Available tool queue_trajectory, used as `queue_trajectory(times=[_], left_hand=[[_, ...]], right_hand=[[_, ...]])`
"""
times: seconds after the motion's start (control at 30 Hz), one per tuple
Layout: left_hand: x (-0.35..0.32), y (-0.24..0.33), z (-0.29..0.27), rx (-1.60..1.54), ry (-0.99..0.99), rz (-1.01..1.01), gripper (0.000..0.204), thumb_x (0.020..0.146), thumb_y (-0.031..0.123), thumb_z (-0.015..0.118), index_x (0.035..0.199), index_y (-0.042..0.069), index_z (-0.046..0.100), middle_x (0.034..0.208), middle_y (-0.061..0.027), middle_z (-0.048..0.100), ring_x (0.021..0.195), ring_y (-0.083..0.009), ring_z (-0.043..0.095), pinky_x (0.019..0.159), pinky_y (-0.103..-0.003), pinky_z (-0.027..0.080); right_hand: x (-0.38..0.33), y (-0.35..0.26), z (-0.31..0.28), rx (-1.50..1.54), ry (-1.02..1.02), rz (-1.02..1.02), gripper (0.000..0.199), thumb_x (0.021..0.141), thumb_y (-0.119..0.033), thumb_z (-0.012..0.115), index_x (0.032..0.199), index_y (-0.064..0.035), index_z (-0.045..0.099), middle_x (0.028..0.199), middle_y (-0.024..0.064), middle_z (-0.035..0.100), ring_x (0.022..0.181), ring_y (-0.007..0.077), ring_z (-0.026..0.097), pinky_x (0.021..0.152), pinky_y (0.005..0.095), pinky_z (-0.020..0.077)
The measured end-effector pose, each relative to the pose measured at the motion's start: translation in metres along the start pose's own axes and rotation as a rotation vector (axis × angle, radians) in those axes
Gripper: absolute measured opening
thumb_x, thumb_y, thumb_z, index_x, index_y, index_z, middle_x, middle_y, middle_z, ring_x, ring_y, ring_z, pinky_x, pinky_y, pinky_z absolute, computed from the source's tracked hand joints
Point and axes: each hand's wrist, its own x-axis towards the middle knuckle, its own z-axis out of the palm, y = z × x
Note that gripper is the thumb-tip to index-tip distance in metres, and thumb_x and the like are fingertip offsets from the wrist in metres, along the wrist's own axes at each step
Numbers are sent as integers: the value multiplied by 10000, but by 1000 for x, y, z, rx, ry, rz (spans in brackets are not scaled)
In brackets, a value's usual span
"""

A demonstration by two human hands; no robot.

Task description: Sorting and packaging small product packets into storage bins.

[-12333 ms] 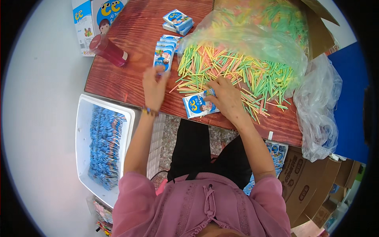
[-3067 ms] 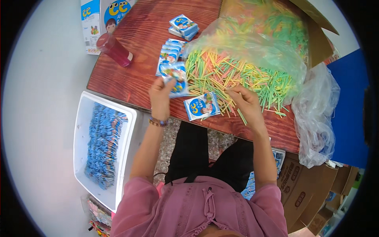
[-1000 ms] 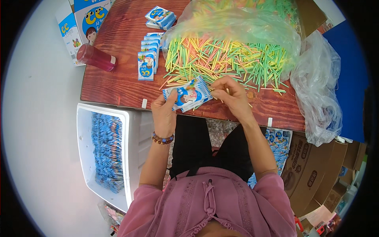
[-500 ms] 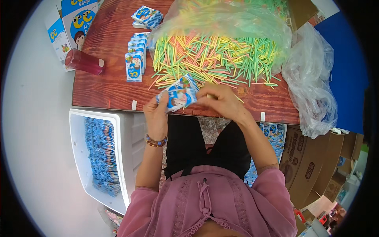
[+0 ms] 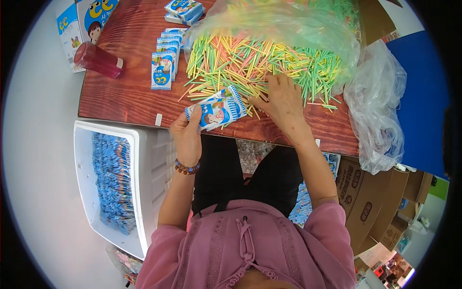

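Observation:
My left hand (image 5: 186, 139) pinches a few flat blue-and-white packets (image 5: 216, 113) by their left end, thumb on top, over the table's near edge. They are fanned slightly over each other. My right hand (image 5: 286, 103) is over the near side of a heap of thin sticks (image 5: 236, 60), coloured green, yellow and pink. Its thumb is apart from the fingers, whose tips touch the heap; no stick shows clearly in its grasp. Beyond my left hand, a row of overlapping packets (image 5: 161, 72) lies on the table, and a small stack of packets (image 5: 185, 10) sits behind it.
A clear plastic bag (image 5: 269, 24) partly covers the heap. Crumpled plastic (image 5: 375, 106) hangs over the right edge of the wooden table (image 5: 115, 96). A red bottle (image 5: 98, 60) lies at the left. Below stand a white foam box (image 5: 137, 192) of packets and cardboard boxes (image 5: 370, 197).
My right hand has left the packets and moved forward and right onto the stick heap, its fingers spreading. My left hand still holds the packets. The whole view has shifted slightly.

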Motion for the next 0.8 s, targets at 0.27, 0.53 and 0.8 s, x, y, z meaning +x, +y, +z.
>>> queue_trajectory(times=[0.27,0.53,0.8], left_hand=[[1,0,-9,-7,-34,-49,181,953,122,570,1009,-25,660,973,-79,685,863,-128,655,792,-303,528],[-2,7,1,6,-3,-43,162,934,80,592,1010,-40,668,948,-59,683,821,-78,620,754,-242,508],[-1,4,1,-21,-9,-46,161,930,72,593,1012,-45,666,961,-64,681,836,-81,618,762,-244,505]], right_hand=[[4,-1,16,-128,-77,-53,328,714,-224,691,950,-32,567,906,114,584,903,291,569,804,409,434],[8,4,31,-305,43,-247,190,713,-125,609,876,-38,567,829,99,574,787,259,561,760,391,423],[9,27,31,33,99,-233,83,882,-105,539,917,-32,520,818,97,546,791,282,528,780,387,403]])
